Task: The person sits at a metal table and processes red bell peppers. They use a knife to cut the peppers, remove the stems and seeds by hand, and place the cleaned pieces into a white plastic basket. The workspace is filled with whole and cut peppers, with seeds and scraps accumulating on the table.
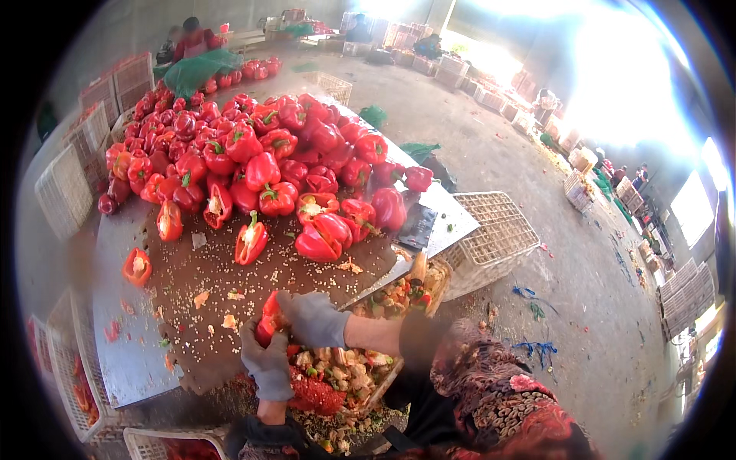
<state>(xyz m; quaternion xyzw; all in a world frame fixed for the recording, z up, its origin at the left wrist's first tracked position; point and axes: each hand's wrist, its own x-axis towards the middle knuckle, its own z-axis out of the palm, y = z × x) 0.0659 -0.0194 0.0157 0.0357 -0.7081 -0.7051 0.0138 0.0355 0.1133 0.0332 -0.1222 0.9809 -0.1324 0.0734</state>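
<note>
My left hand (265,362), in a grey glove, grips a red bell pepper piece (269,322) at the table's near edge. The grey-gloved right hand (316,319) is closed against the same piece from the right; its fingertips are partly hidden. Beneath both hands stands a crate of pepper cores and scraps (351,374). Cut peppers lie just beyond, among them a halved pepper (251,241) with its stem up and another half (137,267) at the left. A wide-bladed knife (418,224) with a wooden handle (420,267) rests at the table's right edge.
A large heap of whole red peppers (247,149) covers the far part of the table. Seeds are scattered over the brown board (213,287). An upturned plastic crate (494,224) stands at the right; crates with red pieces (77,374) stand at the left. People work in the background.
</note>
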